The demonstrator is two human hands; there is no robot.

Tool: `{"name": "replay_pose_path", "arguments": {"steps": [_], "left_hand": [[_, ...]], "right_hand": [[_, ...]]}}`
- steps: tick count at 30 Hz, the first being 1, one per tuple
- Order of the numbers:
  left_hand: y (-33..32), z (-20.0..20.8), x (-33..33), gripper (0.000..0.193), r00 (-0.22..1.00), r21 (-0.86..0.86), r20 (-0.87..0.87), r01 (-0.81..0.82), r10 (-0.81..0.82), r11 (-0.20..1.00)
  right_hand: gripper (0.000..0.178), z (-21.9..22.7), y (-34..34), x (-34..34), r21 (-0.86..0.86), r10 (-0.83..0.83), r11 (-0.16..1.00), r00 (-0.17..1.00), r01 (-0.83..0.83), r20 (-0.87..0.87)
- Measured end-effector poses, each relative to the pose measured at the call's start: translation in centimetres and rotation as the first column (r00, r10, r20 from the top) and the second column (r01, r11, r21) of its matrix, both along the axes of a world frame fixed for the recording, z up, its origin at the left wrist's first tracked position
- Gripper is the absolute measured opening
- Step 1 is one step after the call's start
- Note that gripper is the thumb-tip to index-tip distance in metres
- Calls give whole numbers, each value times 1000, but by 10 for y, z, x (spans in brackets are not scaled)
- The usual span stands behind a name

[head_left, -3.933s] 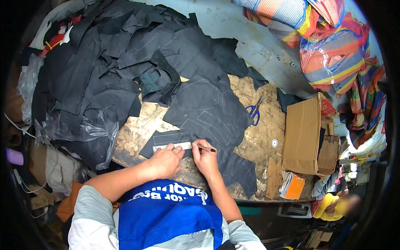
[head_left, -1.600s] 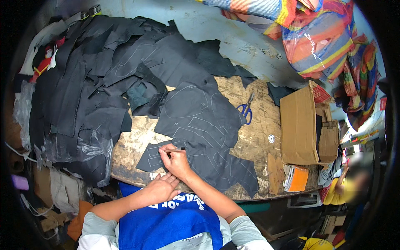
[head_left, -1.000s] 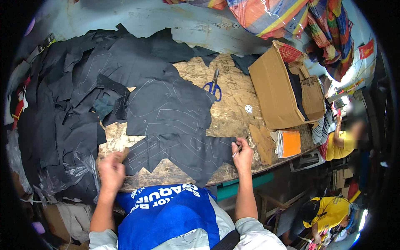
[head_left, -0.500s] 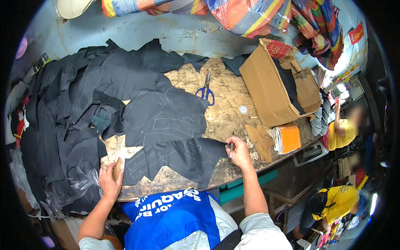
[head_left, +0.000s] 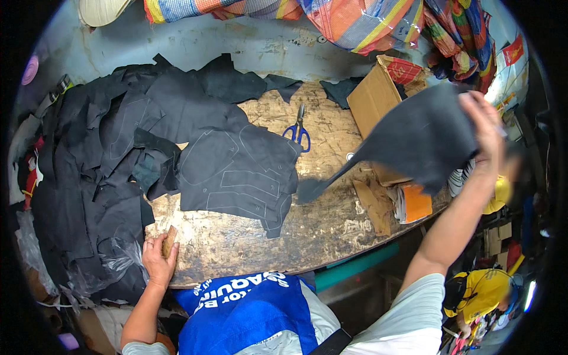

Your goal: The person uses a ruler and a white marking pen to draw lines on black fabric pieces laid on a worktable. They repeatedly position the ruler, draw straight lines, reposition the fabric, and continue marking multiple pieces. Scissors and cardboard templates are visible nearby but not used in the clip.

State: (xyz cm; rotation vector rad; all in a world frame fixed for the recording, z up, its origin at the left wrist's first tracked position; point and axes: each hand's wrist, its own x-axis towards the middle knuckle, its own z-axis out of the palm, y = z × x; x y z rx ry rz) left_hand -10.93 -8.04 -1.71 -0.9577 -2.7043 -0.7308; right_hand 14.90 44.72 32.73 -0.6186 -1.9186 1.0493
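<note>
Raised above the right end of the table, a black leather-like sheet (head_left: 420, 139) hangs from my right hand (head_left: 488, 133), closed on its far edge. The sheet is blurred, and its narrow tail trails left toward the tabletop. Near the front edge, my left hand (head_left: 158, 258) is closed around a small flat brown piece (head_left: 169, 241), with thumb and fingers on either side. Beyond it lies another black sheet (head_left: 236, 171) with pale drawn outlines. Blue-handled scissors (head_left: 300, 123) rest to its right, blades pointing away.
Black material (head_left: 71, 177) is heaped over the left of the worn wooden table (head_left: 313, 236). A cardboard box (head_left: 373, 100), a brown scrap (head_left: 373, 207) and an orange-covered stack (head_left: 417, 204) sit at the right. Striped sacks (head_left: 367, 23) hang behind; a person in yellow (head_left: 482, 290) works at lower right.
My right hand has lifted the front black sheet off the table and swung it up to the right, baring the wood beneath. My left hand stays almost in place with the brown piece.
</note>
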Motion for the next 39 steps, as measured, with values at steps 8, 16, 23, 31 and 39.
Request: {"name": "replay_pose_path", "arguments": {"steps": [8, 16, 23, 31, 39], "left_hand": [[1, 1, -1, 31, 1000, 5, 10, -10, 10, 1000], [2, 1, 0, 31, 1000, 20, -4, -13, 13, 1000], [3, 5, 0, 32, 999, 28, 19, -36, 35, 999], [4, 7, 1, 32, 997, -3, 40, -58, 58, 998], [5, 7, 1, 32, 996, 21, 58, -69, 67, 997]], "right_hand": [[69, 27, 127, 91, 803, -995, 52, 97, 593, -7], [33, -282, -86, -144, 35, -104, 994, 870, 100, 481], [17, -334, -123, -184, 147, -238, 963, 970, 228, 53], [21, -197, -65, -153, 452, -66, 873, 964, 181, -259], [12, -49, 117, 32, 464, -802, 158, 388, 872, -455]]}}
